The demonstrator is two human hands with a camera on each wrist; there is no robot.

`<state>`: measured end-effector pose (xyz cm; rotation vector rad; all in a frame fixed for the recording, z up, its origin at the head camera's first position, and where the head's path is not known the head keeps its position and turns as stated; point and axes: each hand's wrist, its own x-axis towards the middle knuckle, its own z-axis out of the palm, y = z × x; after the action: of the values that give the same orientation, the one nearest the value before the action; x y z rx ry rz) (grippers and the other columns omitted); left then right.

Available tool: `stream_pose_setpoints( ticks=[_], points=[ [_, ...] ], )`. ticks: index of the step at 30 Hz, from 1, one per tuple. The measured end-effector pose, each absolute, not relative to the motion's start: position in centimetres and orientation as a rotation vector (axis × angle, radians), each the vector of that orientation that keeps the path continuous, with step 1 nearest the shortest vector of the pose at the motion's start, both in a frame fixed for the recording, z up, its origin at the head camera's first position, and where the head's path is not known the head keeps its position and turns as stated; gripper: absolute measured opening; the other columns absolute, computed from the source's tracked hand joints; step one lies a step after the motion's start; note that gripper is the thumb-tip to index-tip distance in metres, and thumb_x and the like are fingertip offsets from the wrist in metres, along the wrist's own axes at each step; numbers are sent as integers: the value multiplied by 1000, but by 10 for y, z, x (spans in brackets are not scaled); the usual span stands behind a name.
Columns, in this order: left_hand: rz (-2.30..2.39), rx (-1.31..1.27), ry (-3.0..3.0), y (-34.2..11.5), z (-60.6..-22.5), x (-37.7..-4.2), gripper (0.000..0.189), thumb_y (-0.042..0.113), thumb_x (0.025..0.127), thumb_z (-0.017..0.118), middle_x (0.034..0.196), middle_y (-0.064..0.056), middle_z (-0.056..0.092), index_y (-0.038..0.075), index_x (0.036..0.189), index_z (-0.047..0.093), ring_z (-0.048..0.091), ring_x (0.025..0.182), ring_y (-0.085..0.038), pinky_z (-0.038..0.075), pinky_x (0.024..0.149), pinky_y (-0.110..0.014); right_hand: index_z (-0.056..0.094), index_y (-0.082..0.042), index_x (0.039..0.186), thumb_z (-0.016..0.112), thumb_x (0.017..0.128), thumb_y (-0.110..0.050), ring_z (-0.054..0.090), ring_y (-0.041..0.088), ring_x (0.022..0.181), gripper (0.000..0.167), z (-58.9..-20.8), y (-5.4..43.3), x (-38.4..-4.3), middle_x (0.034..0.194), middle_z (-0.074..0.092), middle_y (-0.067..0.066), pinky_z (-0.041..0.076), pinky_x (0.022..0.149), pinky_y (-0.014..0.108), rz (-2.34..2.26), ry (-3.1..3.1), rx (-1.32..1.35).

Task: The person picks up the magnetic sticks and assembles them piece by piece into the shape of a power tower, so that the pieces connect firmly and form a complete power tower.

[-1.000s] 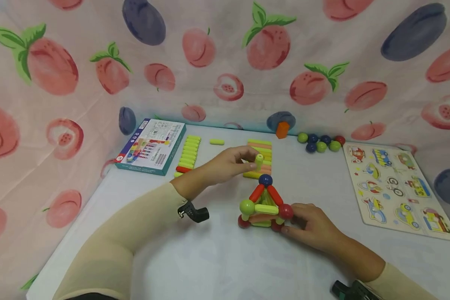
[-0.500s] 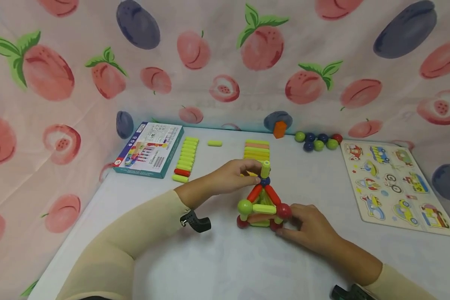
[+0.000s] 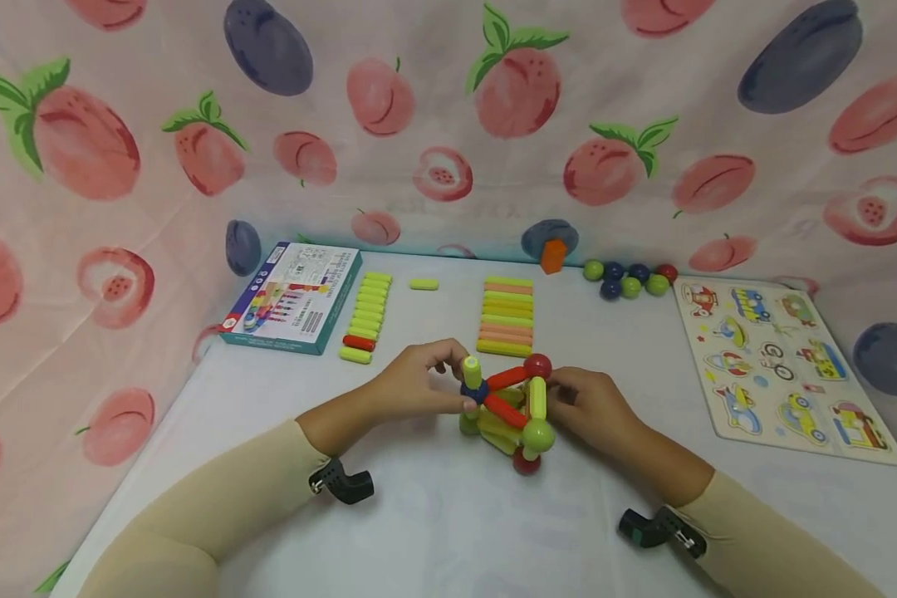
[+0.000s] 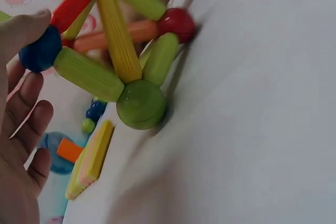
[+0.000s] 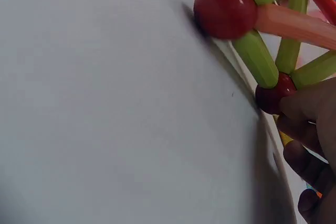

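A ball-and-stick toy frame (image 3: 504, 410) of coloured rods and balls is between both hands. Its blue ball (image 3: 474, 392) carries a light green rod (image 3: 472, 370) that points up. My left hand (image 3: 414, 386) pinches that blue ball; in the left wrist view the thumb lies over the blue ball (image 4: 41, 49) and the other fingers are spread behind it. On the opposite side, my right hand (image 3: 598, 407) holds the frame, its fingertips partly hidden behind it. Close up in the right wrist view, those fingers grip a dark red ball (image 5: 270, 98) at a lower corner.
Behind lie a column of short rods (image 3: 370, 311), a lone green rod (image 3: 423, 284) and a stack of longer rods (image 3: 506, 316). A box (image 3: 295, 295) stands left. Loose balls (image 3: 631, 287), an orange block (image 3: 553, 256) and a picture puzzle board (image 3: 788, 365) lie back and right.
My left hand brought the light green rod down onto the blue ball, then gripped that ball. The frame has since turned, swinging the blue ball left; my right hand moved slightly up with it.
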<state>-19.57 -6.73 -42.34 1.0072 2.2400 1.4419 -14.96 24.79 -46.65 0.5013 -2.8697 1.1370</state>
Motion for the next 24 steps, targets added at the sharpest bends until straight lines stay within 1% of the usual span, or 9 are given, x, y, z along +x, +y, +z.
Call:
stream_pose_setpoints(
  ticks=[3,6,8,10,14,16,18,21,24],
  points=[
    [1434,1093,2270,-67,-424,-179,39,23,83,95,101,9,68,21,107,65,61,105,-15,49,100,-52,80,-10,121,81,95,-8,70,19,97,27,-462,237,-160,108,78,0,60,89,40,1280,-2908,495],
    [1445,1182,2298,-64,-427,-170,40,23,80,97,98,14,67,22,102,63,61,101,-11,51,95,-54,79,-10,124,82,95,-12,72,26,109,28,-460,232,-165,114,79,3,59,98,49,1398,-2946,480],
    [1424,1241,2314,-64,-429,-170,41,27,80,96,97,15,66,24,101,62,60,100,-9,51,92,-54,79,-11,126,81,97,-15,72,27,114,29,-460,232,-164,118,78,3,58,100,50,1403,-2962,478],
    [1347,1317,2339,-68,-430,-178,36,32,85,90,96,14,65,24,103,60,59,100,-8,49,90,-53,78,-10,127,77,99,-14,71,25,110,28,-458,236,-160,119,78,4,59,97,47,1368,-2965,481],
    [1141,1343,2491,-84,-427,-216,26,31,93,74,102,3,68,15,110,62,60,102,-15,48,95,-48,76,-10,128,66,103,-7,68,20,102,27,-453,251,-141,118,77,1,60,88,36,1305,-2938,483],
    [968,1223,2679,-91,-425,-246,27,29,99,68,112,-3,70,12,119,65,62,109,-20,48,101,-47,77,-12,125,61,102,-2,67,17,101,30,-453,259,-129,117,77,-4,58,87,33,1277,-2915,508],
    [756,1010,2862,-94,-425,-275,34,30,104,65,128,-7,68,12,133,66,61,122,-26,46,108,-49,78,-14,123,60,98,2,65,13,100,35,-454,266,-118,113,75,-9,57,87,31,1249,-2890,564],
    [415,756,2993,-95,-427,-315,48,34,108,62,148,-10,58,17,152,57,51,139,-32,39,117,-54,77,-17,121,63,87,2,61,9,96,41,-458,270,-106,108,71,-16,54,86,32,1170,-2846,709],
    [229,687,3008,-93,-434,-342,53,36,108,62,152,-11,55,20,158,53,47,142,-34,37,117,-55,75,-23,117,73,83,-7,59,7,91,37,-462,268,-99,103,68,-20,51,82,35,1062,-2818,801]
  ],
)
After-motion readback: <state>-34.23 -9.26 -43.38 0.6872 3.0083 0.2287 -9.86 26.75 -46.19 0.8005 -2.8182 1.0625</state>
